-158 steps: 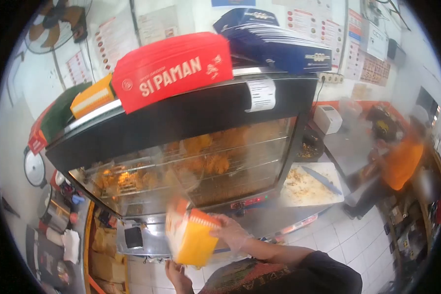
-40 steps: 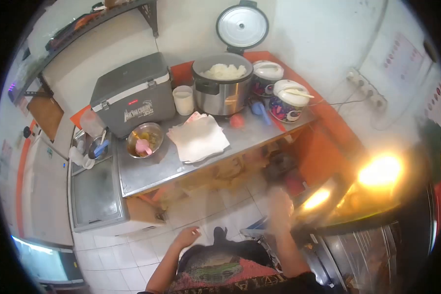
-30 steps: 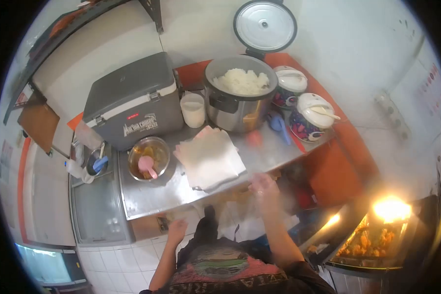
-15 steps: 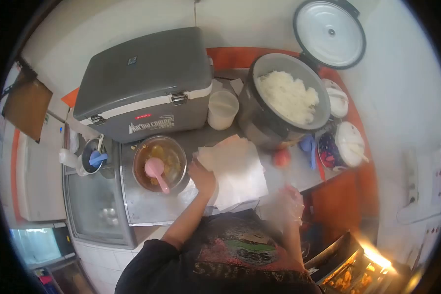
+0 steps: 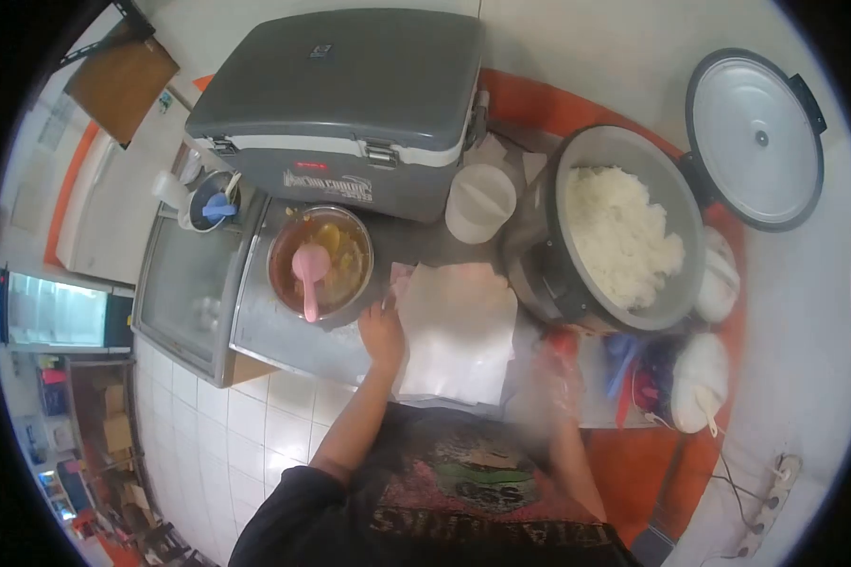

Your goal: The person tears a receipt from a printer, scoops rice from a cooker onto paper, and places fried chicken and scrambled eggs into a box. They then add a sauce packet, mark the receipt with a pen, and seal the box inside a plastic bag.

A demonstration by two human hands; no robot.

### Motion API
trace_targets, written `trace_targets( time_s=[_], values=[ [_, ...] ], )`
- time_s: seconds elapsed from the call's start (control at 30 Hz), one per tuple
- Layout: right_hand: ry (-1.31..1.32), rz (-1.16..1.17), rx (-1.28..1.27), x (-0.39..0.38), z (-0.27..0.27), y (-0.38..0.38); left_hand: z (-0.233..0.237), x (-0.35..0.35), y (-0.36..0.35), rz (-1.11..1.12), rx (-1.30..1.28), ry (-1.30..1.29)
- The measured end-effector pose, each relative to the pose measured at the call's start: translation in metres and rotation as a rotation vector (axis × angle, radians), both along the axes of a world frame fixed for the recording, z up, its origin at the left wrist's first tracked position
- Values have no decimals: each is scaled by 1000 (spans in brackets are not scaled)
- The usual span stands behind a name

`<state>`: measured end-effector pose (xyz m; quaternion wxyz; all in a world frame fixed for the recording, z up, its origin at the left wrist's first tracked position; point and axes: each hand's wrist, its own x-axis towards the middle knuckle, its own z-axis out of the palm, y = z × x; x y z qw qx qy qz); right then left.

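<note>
From where I stand, white floor tiles open out at 8 o'clock, the widest free room in sight, and a glass-topped freezer butts against the left edge of the steel tabletop. A small cup with a blue spoon sits at 10 o'clock. Next comes a metal bowl of brownish sauce with a pink ladle lying in it, and behind it, at 12 o'clock, a grey cooler box. The white lettering on the box's front is too warped to read. The left hand rests on the left edge of the stack of paper sheets, which lies at the middle of the tabletop and reaches its near edge. Whether that grip pinches a sheet I cannot tell. A white plastic cup stands just behind the stack. The right hand is a blur at 5 o'clock, its grip unreadable. At 3 o'clock the rice cooker stands open, full of white rice, with its lid tipped back. Lidded pots crowd the right edge, leaving little bare steel, and a power strip lies beyond.
</note>
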<state>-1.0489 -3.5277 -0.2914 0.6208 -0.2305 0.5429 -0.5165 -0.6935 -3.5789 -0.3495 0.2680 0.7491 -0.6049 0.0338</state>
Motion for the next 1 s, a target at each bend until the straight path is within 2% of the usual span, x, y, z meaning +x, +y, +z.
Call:
trace_targets(
  time_s=[0.07,0.13,0.2,0.27,0.33,0.43,0.53,0.63,0.73,0.8,0.83,0.9,1.0],
  values=[
    [-208,-16,50,-8,-1,-5,3,-5,-2,8,-115,-83],
    [-274,-62,16,-10,4,-7,0,-8,3,23,-163,-110],
    [-48,-13,-51,-22,-8,-4,-19,-5,1,60,-158,-78],
    [285,87,-66,-22,8,-10,-31,0,2,87,-130,-59],
    [726,236,-26,-9,66,-19,-29,0,0,108,-114,-67],
    [536,165,-84,-19,28,-22,-17,1,-3,113,-101,-115],
    [444,110,-34,-21,17,-24,-12,1,-8,101,-109,-129],
    [219,59,-58,-24,7,-23,-12,1,-11,98,-137,-111],
    [294,20,-171,-17,2,-18,-3,4,-13,75,-143,-141],
    [399,51,-25,0,37,-19,-3,7,-14,3,-216,-162],
    [456,67,48,5,51,-19,3,6,-13,-19,-216,-119],
    [463,48,12,7,53,-16,16,3,-10,-68,-220,-32],
    [472,36,2,4,43,-7,4,-5,-12,-141,-19,163]
  ],
)
